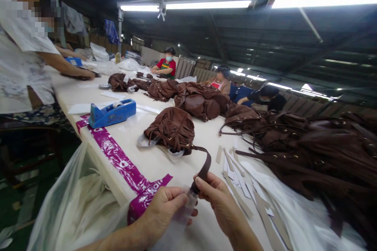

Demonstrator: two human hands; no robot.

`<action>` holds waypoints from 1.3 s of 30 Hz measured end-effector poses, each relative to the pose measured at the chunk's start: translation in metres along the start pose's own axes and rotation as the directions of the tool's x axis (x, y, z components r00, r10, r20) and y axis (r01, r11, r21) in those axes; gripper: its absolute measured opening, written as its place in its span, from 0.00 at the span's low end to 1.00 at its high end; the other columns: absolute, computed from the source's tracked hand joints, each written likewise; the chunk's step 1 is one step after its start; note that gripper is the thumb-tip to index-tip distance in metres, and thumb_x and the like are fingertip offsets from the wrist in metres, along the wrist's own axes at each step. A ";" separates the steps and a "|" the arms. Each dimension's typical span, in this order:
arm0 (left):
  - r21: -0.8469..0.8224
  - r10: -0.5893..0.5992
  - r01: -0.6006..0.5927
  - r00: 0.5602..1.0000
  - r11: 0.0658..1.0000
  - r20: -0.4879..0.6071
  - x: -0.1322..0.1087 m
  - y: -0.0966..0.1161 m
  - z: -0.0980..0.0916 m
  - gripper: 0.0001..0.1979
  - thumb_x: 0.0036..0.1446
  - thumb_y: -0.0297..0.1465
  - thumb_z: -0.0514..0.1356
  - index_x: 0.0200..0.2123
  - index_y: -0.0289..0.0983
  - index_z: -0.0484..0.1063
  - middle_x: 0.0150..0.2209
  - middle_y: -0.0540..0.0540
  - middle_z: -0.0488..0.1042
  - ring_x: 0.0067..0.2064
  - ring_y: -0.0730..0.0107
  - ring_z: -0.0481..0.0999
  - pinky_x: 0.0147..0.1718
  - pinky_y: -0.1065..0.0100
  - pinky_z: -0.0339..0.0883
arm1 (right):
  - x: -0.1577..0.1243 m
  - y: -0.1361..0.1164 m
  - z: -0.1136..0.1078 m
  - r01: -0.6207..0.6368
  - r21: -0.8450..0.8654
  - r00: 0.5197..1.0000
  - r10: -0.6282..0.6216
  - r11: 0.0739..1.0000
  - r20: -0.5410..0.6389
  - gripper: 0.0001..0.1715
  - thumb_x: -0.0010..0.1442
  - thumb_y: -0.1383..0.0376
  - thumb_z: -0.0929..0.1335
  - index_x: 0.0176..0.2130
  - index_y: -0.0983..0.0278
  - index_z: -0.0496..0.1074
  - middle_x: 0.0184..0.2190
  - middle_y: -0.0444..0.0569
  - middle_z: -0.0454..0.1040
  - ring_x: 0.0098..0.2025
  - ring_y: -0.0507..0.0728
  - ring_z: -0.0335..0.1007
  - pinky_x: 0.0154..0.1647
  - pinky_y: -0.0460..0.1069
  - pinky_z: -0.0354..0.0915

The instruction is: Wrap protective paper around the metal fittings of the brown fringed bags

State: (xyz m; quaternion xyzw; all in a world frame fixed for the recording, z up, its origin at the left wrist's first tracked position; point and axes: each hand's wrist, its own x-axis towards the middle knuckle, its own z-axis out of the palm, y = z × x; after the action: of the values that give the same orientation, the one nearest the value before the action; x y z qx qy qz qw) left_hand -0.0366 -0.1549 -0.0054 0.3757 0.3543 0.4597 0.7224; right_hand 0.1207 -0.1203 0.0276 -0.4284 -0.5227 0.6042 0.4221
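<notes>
Landmark: fringed brown bag (176,125), lying on the white table (129,133). Its brown strap (206,163) leaves the bag's right side and curves toward the near side. Right hand (216,194): thumb and fingers clamped on the strap near its end. Left hand (166,206): thumb and fingers pinched together on clear plastic film (192,200), which meets the strap end, nearer than the bag; whether it encloses the end, cannot tell. Writing: purple tape (114,155), left of and nearer than the bag, bears white lettering; fragments only, full word unreadable. Blue tape dispenser (113,113): left of the bag. Grey card strips (268,219): right of and nearer than the bag.
</notes>
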 end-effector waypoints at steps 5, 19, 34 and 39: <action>0.037 0.031 -0.033 0.999 0.999 0.043 0.006 0.000 0.002 0.26 0.47 0.48 0.66 0.41 0.32 0.78 0.38 0.39 0.77 0.38 0.60 0.78 0.33 0.68 0.69 | 0.002 0.000 -0.001 0.022 0.019 1.000 -0.022 1.000 -0.021 0.15 0.52 0.56 0.72 0.33 0.66 0.73 0.25 0.43 0.69 0.27 0.50 0.60 0.30 0.46 0.56; -0.005 0.009 -0.010 1.000 1.000 -0.022 0.019 0.004 0.018 0.30 0.39 0.51 0.69 0.37 0.31 0.78 0.37 0.37 0.78 0.39 0.57 0.77 0.37 0.62 0.71 | 0.004 -0.006 -0.004 0.040 -0.122 0.986 -0.059 0.992 -0.158 0.23 0.50 0.48 0.71 0.23 0.65 0.73 0.19 0.42 0.67 0.24 0.51 0.56 0.28 0.46 0.54; -0.092 -0.031 0.032 0.999 0.995 0.007 0.028 0.010 0.020 0.23 0.41 0.45 0.70 0.32 0.30 0.77 0.30 0.40 0.76 0.33 0.64 0.74 0.35 0.63 0.69 | -0.020 -0.002 -0.020 -0.034 -0.120 0.975 0.006 0.992 -0.221 0.23 0.48 0.48 0.73 0.34 0.64 0.78 0.31 0.50 0.77 0.35 0.57 0.70 0.35 0.49 0.64; -0.066 0.074 -0.076 0.997 0.995 -0.034 0.030 0.005 0.023 0.23 0.41 0.46 0.69 0.30 0.30 0.79 0.25 0.44 0.75 0.27 0.73 0.67 0.33 0.69 0.62 | -0.026 0.012 -0.015 -0.074 -0.156 0.946 0.020 0.985 -0.322 0.22 0.44 0.47 0.75 0.29 0.63 0.79 0.26 0.48 0.75 0.32 0.55 0.68 0.30 0.47 0.62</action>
State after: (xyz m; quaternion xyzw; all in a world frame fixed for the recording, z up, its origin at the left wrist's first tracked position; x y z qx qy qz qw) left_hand -0.0090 -0.1302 0.0047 0.3569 0.3354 0.5041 0.7113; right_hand 0.1416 -0.1426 0.0165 -0.5666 -0.4856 0.4910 0.4496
